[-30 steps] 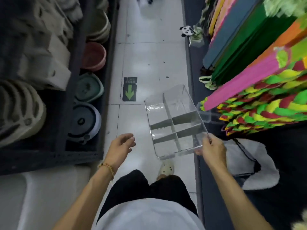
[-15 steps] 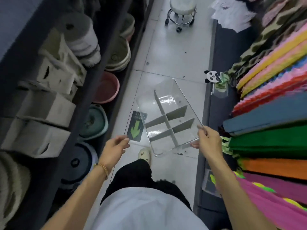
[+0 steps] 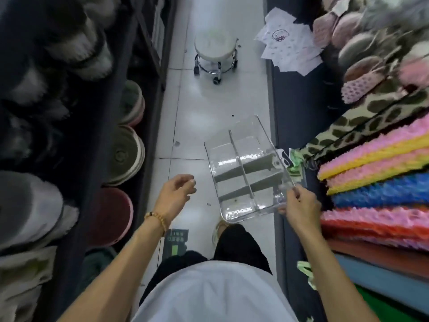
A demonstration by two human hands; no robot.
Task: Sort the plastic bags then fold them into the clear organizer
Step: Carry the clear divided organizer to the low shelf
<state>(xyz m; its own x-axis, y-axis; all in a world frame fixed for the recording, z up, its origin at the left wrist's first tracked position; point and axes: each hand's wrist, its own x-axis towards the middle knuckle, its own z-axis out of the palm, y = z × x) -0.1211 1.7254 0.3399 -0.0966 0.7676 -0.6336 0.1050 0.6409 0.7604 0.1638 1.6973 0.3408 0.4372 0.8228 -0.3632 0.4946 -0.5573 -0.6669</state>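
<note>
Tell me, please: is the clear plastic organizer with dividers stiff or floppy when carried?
Probably stiff: the clear plastic organizer with dividers keeps straight walls while the right hand pinches one corner. Likely light, since one hand carries it. The glossy surface may be slippery.

The clear organizer hung above the aisle floor, held at its near right corner by the right hand. The left hand hovered apart to its left, holding nothing. A wheeled stool stood on the floor farther ahead. Shelves of basins ran along the left, stacked mats along the right.
</note>
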